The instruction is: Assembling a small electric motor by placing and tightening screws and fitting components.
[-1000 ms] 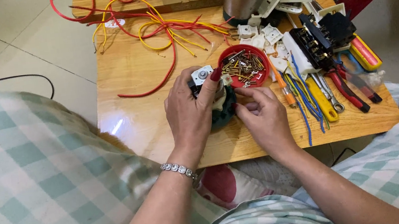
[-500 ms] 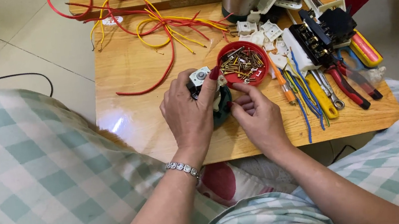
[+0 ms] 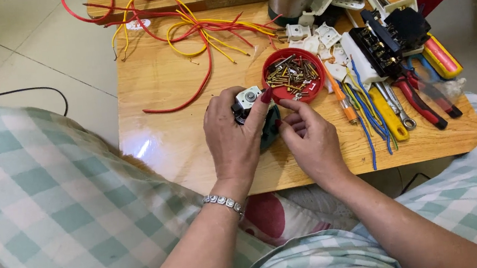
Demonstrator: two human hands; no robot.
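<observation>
Wooden table (image 3: 179,140) is lying under my hands. I am clenching my left hand (image 3: 236,137) around a small dark motor part (image 3: 254,111) with a metal top, holding it just above the table edge. My right hand (image 3: 311,140) is touching its side, fingers curled loosely, gripping nothing. Just beyond is sitting a red bowl of screws (image 3: 293,75).

The left hand (image 3: 233,143) was curled closed, thumb raised. The right hand (image 3: 311,143) sat just beside it, fingers bent inward.
</observation>
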